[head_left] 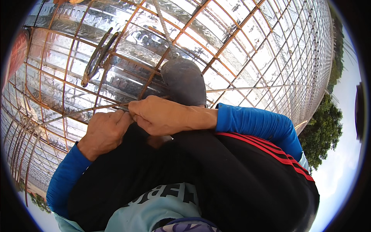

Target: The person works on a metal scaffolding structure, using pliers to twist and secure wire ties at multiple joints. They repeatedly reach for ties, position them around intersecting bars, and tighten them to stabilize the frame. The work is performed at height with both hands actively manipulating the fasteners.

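My left hand [105, 131] and my right hand [160, 115] meet just above my knees, both closed around a thin tie wire [77, 112] that runs out to the left along a rusty rebar bar. The right hand's fingers pinch the wire where it meets the left hand. Both forearms wear blue sleeves. My grey shoe [184, 81] stands on the rebar grid [232, 38] right behind the hands. I am crouched, with black trousers with red stripes filling the lower picture.
Rusty rebar mesh lies over shiny corrugated metal decking [270, 50] across the whole upper view. A pair of loose short bars [98, 56] rests on the mesh at upper left. Trees [322, 131] and sky show past the deck's right edge.
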A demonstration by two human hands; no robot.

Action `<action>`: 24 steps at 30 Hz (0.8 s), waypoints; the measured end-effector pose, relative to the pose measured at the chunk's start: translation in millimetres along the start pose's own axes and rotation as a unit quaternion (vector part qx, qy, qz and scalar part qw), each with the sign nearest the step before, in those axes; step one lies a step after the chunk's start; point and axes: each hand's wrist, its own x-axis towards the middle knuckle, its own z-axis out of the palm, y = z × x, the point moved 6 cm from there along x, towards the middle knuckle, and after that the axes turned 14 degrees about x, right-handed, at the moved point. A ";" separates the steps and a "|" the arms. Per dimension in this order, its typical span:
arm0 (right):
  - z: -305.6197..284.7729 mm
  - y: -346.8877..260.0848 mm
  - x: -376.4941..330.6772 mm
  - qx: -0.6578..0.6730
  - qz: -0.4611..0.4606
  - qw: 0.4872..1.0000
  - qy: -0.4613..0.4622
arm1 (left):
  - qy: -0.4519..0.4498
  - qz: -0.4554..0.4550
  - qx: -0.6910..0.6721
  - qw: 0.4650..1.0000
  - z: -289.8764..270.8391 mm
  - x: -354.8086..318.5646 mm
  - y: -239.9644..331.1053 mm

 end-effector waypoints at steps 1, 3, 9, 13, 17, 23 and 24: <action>0.2 5.2 -2.8 0.028 0.036 0.999 0.003 | -0.003 -0.007 -0.014 1.000 0.2 -0.7 1.1; -1.4 7.5 -5.1 0.083 0.111 0.990 0.008 | -0.007 -0.023 -0.043 0.999 0.8 -0.2 5.3; -1.1 -4.1 -10.8 -0.115 0.028 0.993 -0.027 | -0.009 -0.116 -0.182 0.976 8.6 0.7 9.6; -1.0 -14.7 -17.5 -0.240 -0.050 0.966 -0.084 | -0.009 -0.139 -0.246 0.959 17.1 -4.4 9.6; -3.1 -22.3 -16.5 -0.243 -0.053 0.963 -0.102 | -0.003 -0.171 -0.311 0.935 11.3 -10.6 9.5; 17.2 13.5 -26.7 -0.056 0.074 0.983 -0.160 | -0.031 -0.113 -0.256 0.960 29.2 -24.0 36.6; 19.5 18.4 -28.4 0.004 0.103 0.982 -0.155 | -0.062 -0.097 -0.235 0.965 31.9 -25.0 41.1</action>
